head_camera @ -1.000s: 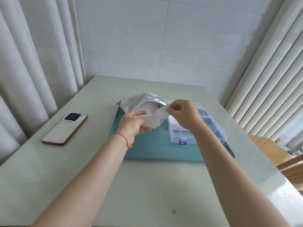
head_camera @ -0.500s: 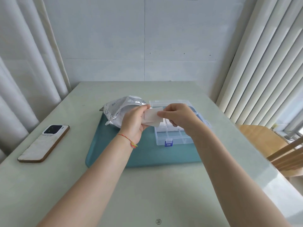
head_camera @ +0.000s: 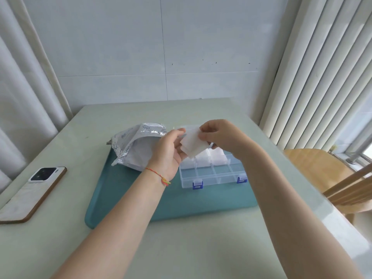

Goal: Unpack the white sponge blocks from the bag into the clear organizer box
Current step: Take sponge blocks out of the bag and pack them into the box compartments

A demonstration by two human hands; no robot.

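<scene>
A: What fills the frame, biggest first?

B: The pale bench (head_camera: 181,248) takes the lower half. On it lies a teal mat (head_camera: 201,202), and on the mat, left of centre, the crumpled silver bag (head_camera: 136,146) with its mouth open. The clear organizer box (head_camera: 211,174) sits at centre, lid open. A phone (head_camera: 34,192) lies at the left edge.

A: How far along does the unpacking look?

B: Partway, as a judgement. The box's farther compartments hold white blocks; the nearest row looks empty. How many blocks remain in the bag cannot be told.

A: And the sponge in hand?

B: A small stack of white sponge blocks (head_camera: 193,144) is held in the air just above the box's far rows. The left hand (head_camera: 171,150) cradles it from below and the left, fingers curled round it. The right hand (head_camera: 219,135) pinches its upper right edge between thumb and fingers (head_camera: 203,134).
</scene>
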